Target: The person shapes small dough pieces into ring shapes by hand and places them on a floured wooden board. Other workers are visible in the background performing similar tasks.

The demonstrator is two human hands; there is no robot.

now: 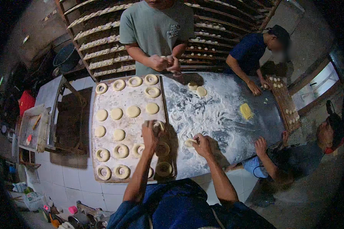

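My left hand (150, 134) is over the right side of a floured tray (110, 96), its fingers curled on a raw dough ring (160, 125). The fingers partly cover that ring. Over the floured table (187, 160), just right of the tray, my right hand (203, 145) pinches a small pale piece of dough (190, 142) between thumb and fingers. Rows of dough rings (121, 151) and flat dough rounds (133, 111) lie on the tray. Some of those nearest my left forearm are shaded or hidden by it.
Across the table a person (156, 34) works dough in both hands. Another person (248, 57) reaches toward a board (282, 100) of dough pieces at the right. Yellow dough (246, 111) and two rounds (201, 91) lie on the table. Loaded racks (99, 38) stand behind.
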